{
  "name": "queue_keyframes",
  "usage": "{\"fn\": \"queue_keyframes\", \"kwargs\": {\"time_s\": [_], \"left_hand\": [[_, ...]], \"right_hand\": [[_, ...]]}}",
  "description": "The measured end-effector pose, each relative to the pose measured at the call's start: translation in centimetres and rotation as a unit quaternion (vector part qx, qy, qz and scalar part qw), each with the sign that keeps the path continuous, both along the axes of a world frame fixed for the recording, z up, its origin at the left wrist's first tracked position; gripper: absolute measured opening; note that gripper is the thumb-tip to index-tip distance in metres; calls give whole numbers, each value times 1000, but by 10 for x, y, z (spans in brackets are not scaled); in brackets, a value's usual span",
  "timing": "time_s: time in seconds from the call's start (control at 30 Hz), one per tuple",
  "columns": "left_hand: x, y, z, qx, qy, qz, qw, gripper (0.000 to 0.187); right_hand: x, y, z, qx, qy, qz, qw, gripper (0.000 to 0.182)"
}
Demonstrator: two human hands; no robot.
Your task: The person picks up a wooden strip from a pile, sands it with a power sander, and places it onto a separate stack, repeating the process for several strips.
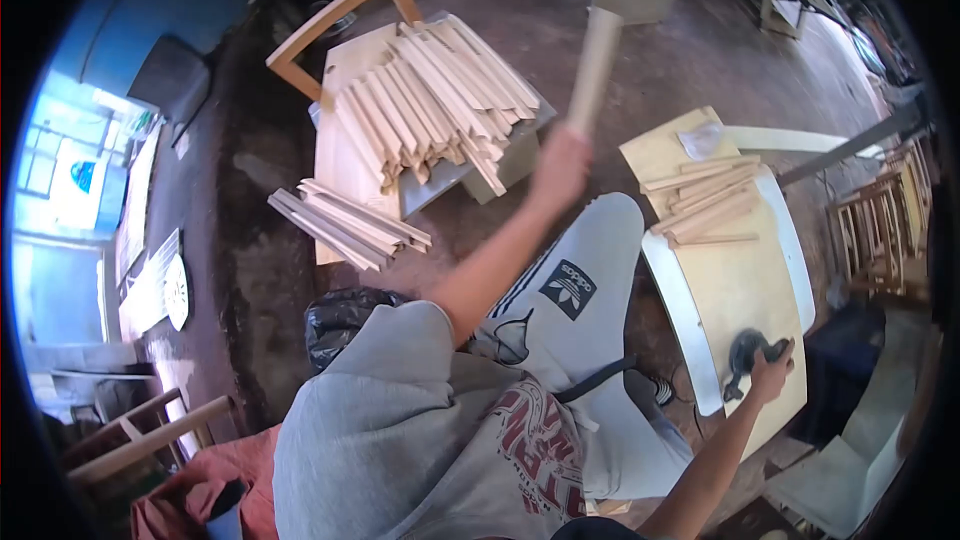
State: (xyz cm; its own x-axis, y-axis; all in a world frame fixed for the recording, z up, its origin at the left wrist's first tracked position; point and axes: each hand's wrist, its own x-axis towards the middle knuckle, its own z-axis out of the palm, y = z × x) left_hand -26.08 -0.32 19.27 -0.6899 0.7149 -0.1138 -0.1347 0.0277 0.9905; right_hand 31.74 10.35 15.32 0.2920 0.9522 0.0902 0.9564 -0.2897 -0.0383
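My left hand (562,172) is closed round the lower end of a pale flat wooden piece (596,65), which points up and away from me. My right hand (770,377) is wrapped round a dark power tool (745,355), which looks like a sander. The tool rests on a pale wooden board (740,290) at the right. Several thin wooden strips (705,202) lie at the board's far end. Ahead and to the left, a large pile of pale strips (425,100) covers another surface, with a smaller bundle (350,225) on its near side.
A wooden frame (345,20) stands behind the large pile. Near my left side is a black plastic bag (350,325). Wooden chair frames (880,225) stand at the far right, and a chair (150,430) is at the lower left. A metal bar (850,145) crosses beyond the board.
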Motion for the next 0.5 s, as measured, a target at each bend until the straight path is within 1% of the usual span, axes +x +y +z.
{"fn": "queue_keyframes", "kwargs": {"time_s": [0.03,0.07,0.1,0.13,0.17,0.23,0.3,0.33,0.37,0.47,0.5], "left_hand": [[-43,-23,4,-67,225,92,968,30],[-106,-44,-31,-86,220,168,957,35],[-141,-76,-19,-119,200,221,947,39],[-177,-105,-15,-188,254,253,914,44],[-207,-130,-22,-188,263,303,896,47],[-261,-175,-44,-200,309,293,882,57],[-267,-184,-40,-351,316,297,830,63],[-257,-183,-24,-423,316,296,796,66],[-241,-175,-12,-430,288,272,811,71],[-184,-125,-19,-345,488,280,751,60],[-159,-95,-15,-262,509,227,788,55]], "right_hand": [[0,0,1,-4,-3,-10,1000,93],[-1,-1,3,-9,-7,-23,1000,92],[-2,-3,4,-15,-12,-38,999,91],[-3,-4,4,-16,-10,-41,999,91],[-3,-4,5,-18,-8,-46,999,91],[-1,-6,3,-20,-9,-48,999,91],[0,-5,1,-19,-9,-42,999,92],[-4,-7,3,-20,-10,-39,999,91],[-8,-8,5,-20,-11,-38,999,91],[-6,-7,3,-12,-3,-41,999,94],[-10,-7,4,-21,2,-48,999,95]]}}
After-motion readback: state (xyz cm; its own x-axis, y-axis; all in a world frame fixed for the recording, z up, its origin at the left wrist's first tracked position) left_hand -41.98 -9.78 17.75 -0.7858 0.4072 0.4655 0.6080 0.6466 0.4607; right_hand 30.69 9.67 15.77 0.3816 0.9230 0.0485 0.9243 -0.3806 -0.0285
